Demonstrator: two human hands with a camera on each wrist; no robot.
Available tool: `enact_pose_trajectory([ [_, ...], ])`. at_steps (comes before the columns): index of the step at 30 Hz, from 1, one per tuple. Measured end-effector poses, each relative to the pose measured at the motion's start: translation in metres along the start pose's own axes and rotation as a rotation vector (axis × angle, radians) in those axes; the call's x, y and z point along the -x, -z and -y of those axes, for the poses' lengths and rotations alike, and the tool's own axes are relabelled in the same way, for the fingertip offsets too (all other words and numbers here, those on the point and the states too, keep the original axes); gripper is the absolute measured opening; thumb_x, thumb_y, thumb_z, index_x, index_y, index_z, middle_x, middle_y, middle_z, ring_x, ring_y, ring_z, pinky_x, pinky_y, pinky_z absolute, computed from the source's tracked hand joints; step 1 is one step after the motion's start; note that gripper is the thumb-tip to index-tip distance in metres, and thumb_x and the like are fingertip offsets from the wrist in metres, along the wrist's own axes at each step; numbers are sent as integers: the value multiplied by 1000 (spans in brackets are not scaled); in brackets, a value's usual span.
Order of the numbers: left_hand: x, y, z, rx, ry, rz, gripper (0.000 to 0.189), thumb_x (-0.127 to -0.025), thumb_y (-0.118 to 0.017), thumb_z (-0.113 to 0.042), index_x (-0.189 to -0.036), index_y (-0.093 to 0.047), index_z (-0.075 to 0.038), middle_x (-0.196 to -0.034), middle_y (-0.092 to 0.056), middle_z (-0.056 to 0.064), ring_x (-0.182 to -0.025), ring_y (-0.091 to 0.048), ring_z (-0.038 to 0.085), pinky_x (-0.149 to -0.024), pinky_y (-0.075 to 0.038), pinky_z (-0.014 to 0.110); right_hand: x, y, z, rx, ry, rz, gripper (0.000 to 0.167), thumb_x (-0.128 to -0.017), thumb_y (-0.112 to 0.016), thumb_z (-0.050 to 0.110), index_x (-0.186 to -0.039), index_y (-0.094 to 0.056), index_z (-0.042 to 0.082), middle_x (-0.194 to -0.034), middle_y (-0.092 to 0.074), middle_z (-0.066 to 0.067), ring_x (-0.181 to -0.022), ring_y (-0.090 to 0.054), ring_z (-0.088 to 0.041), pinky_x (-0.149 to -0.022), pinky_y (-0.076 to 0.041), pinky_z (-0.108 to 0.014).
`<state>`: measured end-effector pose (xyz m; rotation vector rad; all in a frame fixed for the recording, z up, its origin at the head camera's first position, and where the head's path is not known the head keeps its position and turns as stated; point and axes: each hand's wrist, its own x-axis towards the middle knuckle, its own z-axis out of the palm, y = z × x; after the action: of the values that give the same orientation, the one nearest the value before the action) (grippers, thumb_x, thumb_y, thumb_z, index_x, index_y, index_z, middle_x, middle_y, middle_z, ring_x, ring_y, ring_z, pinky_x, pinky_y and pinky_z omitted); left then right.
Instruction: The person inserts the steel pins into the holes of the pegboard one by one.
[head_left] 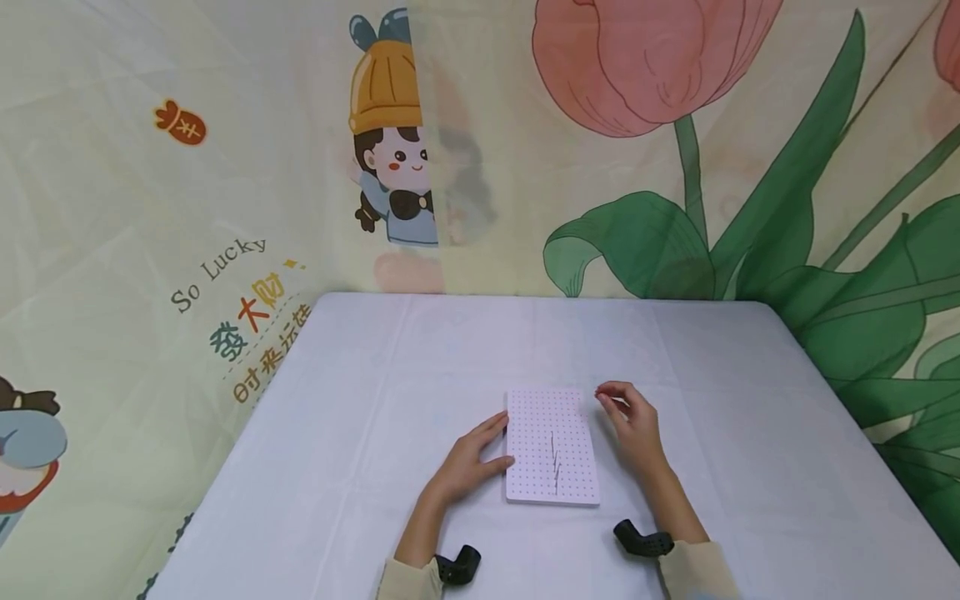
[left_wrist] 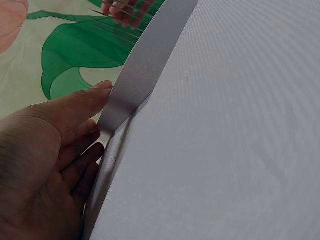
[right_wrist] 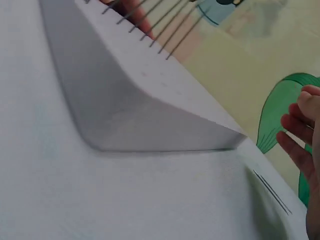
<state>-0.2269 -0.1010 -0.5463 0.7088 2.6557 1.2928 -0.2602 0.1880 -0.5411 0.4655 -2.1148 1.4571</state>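
Observation:
A white pegboard (head_left: 530, 446) dotted with rows of small holes lies on the table. Several thin metal pins (right_wrist: 187, 34) stand up from it in a line; from the head view they look like dark strokes near its middle and lower part. My left hand (head_left: 467, 462) rests against the board's left side, thumb and fingers spread along that edge. In the left wrist view a fingertip touches the board's side wall (left_wrist: 142, 65). Just right of the board's upper part, my right hand (head_left: 632, 423) hovers with bent fingers, thumb near index; nothing shows between them.
Two thin dark lines (right_wrist: 272, 192), perhaps loose pins, lie on the white-covered table (head_left: 420, 358) beside the board in the right wrist view. Behind the table hangs a printed curtain (head_left: 487, 167) with flowers and cartoon figures. Each wrist wears a black device (head_left: 643, 540).

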Motion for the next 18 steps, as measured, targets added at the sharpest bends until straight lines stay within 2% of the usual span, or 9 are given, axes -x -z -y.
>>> enact_pose_trajectory([
  [3,0,1,0,-9,-3,-1,68,-87,-63,-36,-142,-34,-11,-149,-29,-1,-136,-24,19,-109,-23,39,-2,7,-13,182,-4,-55,13,-88,-61,4,-100,-61,1,-95,-63,-9,-92,-58,-16,-83,-47,-18],
  [7,-2,3,0,-15,-18,-12,67,-87,-63,-35,-142,-34,-10,-148,-29,-1,-135,-25,21,-109,-24,40,-3,10,-25,352,-37,-88,13,-86,-64,7,-98,-65,2,-95,-64,-9,-91,-56,-24,-80,-46,-35],
  [11,-2,3,0,-5,3,-9,67,-87,-64,-34,-142,-34,-11,-149,-28,-3,-136,-23,19,-109,-22,39,-2,10,-30,426,-79,-82,13,-82,-68,5,-95,-67,2,-93,-64,-11,-88,-54,-27,-75,-43,-42],
  [18,-2,1,-1,3,16,4,67,-86,-64,-33,-142,-34,-11,-149,-28,-2,-136,-23,19,-109,-22,40,0,10,-33,496,-119,-45,11,-77,-73,3,-88,-71,3,-92,-63,-13,-88,-53,-30,-75,-43,-46],
])
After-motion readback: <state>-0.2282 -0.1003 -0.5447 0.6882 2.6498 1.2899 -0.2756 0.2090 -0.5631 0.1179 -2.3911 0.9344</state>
